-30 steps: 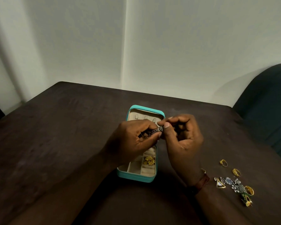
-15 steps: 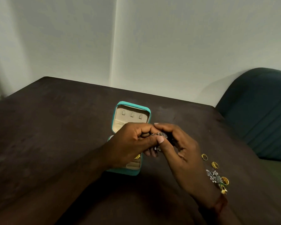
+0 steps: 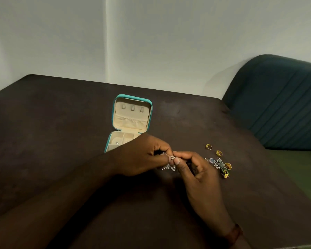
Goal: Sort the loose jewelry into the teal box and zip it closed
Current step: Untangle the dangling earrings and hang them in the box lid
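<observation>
Teal box (image 3: 133,96) lies open on the tabletop (image 3: 61,123), long axis pointing away from the person, lid at the far end. Left hand (image 3: 144,157) and right hand (image 3: 199,173) pinch a silver piece (image 3: 169,167) near its right corner.

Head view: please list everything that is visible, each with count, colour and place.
table: one, dark brown, fills the lower picture.
teal box: one, teal with cream lining, open, mid-table behind the hands.
stud: one, clear, in the box's base, left side.
gold rings: three, gold, on the table right of the hands.
jewelry pile: one, silver, blue and green, beside the rings.
silver piece: one, silver, between both hands.
seat: one, dark green, right of the table.
wall: one, whitish, behind the table.
wristband: one, reddish brown, right wrist.
left grip: one, the left hand, pinches the silver piece.
right grip: one, the right hand, pinches the same piece.
</observation>
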